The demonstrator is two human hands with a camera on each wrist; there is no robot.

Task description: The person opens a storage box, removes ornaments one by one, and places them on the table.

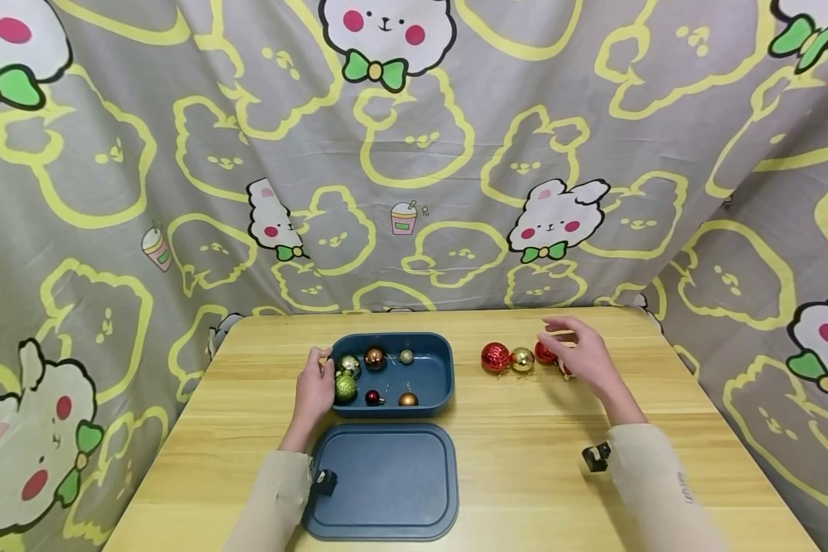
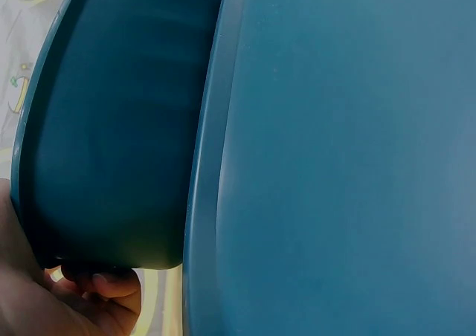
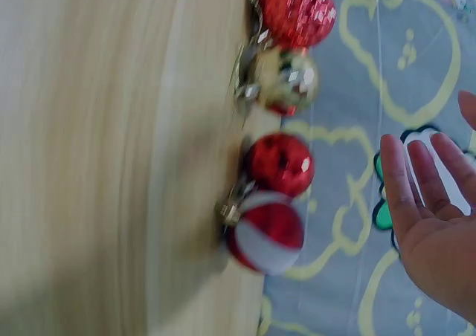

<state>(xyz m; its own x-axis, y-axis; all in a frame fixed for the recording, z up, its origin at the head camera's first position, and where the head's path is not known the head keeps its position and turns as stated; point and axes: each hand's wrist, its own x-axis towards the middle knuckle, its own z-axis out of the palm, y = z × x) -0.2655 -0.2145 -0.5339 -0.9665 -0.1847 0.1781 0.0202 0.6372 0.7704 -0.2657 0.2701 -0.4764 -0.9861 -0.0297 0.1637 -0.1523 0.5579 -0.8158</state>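
Note:
My left hand (image 1: 314,389) grips the left end of a dark blue open box (image 1: 425,376), with curled fingers (image 2: 119,288) showing at its wall in the left wrist view. Inside lie several Christmas baubles, among them a green one (image 1: 346,387), a brown one (image 1: 376,358) and a copper one (image 1: 408,399). Over the baubles to the right, my right hand (image 1: 585,354) hovers, fingers spread and holding nothing. Below it are a red bauble (image 3: 280,164) and a red-and-white striped one (image 3: 265,232). A gold bauble (image 1: 522,359) and a larger red one (image 1: 495,357) sit to their left.
A blue lid (image 1: 386,483) lies flat on the wooden table (image 1: 517,475), just in front of the box. Behind the table's far edge hangs a grey patterned curtain (image 1: 448,207), which also runs down both sides.

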